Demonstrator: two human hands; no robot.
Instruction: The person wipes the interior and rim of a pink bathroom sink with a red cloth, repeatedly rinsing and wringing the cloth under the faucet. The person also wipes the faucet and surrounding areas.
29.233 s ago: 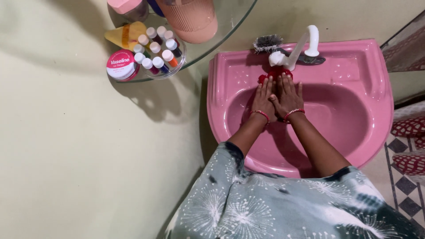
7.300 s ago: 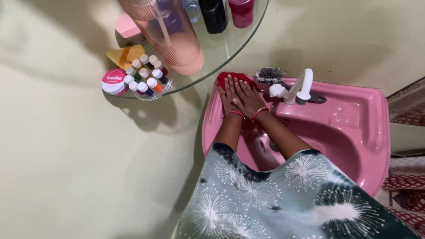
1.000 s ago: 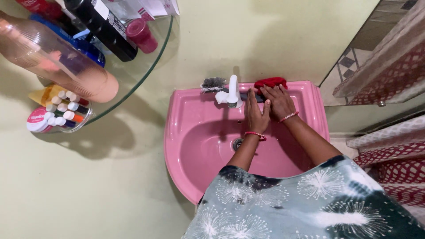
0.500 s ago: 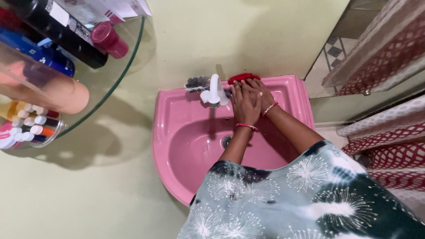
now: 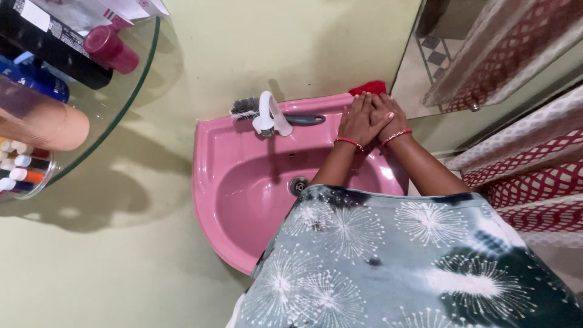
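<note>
Both my hands lie pressed together on a red cloth (image 5: 368,87) at the back right corner of the pink sink (image 5: 214,152). My left hand (image 5: 355,123) lies flat on the rim with its fingers pointing at the wall. My right hand (image 5: 387,116) partly overlaps it from the right. Only a small edge of the cloth shows beyond my fingertips. Each wrist wears a red bracelet. A white tap (image 5: 268,115) stands at the middle of the back rim, left of my hands.
A brush (image 5: 245,107) with a grey handle lies behind the tap. The drain (image 5: 297,184) sits in the basin. A glass shelf (image 5: 130,84) at the upper left holds bottles and a cup of small tubes (image 5: 22,172). Patterned curtains (image 5: 527,176) hang on the right.
My hands have slid the red cloth along the back rim, from beside the tap to the right corner. The brush handle behind the tap is now uncovered.
</note>
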